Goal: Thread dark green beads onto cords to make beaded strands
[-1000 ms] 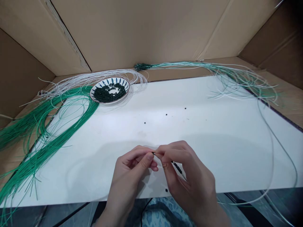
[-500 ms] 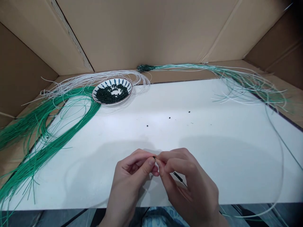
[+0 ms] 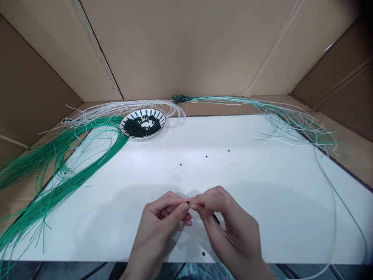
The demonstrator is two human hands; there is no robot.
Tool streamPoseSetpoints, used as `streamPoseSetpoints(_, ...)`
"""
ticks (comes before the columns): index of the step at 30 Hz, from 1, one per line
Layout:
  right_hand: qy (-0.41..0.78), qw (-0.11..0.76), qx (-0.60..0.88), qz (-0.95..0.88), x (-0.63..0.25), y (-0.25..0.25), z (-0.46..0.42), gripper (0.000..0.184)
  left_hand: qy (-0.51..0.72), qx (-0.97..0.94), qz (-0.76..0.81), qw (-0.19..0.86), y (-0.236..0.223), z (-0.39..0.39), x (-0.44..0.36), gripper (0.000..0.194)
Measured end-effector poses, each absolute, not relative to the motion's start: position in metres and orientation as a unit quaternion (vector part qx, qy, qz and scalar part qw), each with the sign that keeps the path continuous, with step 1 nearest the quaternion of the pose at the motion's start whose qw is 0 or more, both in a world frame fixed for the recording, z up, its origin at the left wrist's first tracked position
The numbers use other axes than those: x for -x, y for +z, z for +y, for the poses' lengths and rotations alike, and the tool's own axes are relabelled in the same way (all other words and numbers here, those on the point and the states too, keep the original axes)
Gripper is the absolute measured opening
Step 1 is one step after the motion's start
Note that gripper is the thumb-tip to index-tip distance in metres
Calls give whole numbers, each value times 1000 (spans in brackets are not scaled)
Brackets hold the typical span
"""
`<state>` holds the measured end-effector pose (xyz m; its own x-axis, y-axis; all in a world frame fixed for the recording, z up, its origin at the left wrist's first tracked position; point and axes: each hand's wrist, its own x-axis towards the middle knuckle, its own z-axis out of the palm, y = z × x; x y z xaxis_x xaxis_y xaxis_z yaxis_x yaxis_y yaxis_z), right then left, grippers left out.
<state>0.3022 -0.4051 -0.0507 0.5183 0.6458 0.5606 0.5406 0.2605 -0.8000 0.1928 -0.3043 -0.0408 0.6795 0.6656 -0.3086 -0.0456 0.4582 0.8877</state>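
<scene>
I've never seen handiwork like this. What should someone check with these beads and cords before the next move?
1. Left hand and right hand both pinch the cord tip: ok.
2. Beads on the cord sit in a neat line: cannot tell, the right hand hides most of them.
3. Dish holds a good supply of beads: ok.
4. White board is free of stray beads: not ok, a few lie scattered.
5. Green cords lie away from the hands: ok.

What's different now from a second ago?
The picture tipped, so everything sits lower. The right hand curled closer over the dark beads, hiding more of them. The left hand pinches the tip of the thin cord as before. The plate stayed put.
</scene>
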Motion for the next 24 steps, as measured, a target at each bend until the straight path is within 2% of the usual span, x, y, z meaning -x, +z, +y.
streamPoseSetpoints(7,46,638,599,-482,-304,-52,-403,31,228,-470,327,787,-41,-306,-192,19)
streamPoseSetpoints(16,131,663,617,-402,-297,-49,-404,26,235,-435,363,790,-33,-312,-198,23)
streamPoseSetpoints(20,139,687,598,-388,-297,-47,-405,31,233,-424,371,792,-30,-314,-199,25)
streamPoseSetpoints(24,156,671,599,-408,-301,-47,-407,36,230,-423,366,796,-31,-313,-199,23)
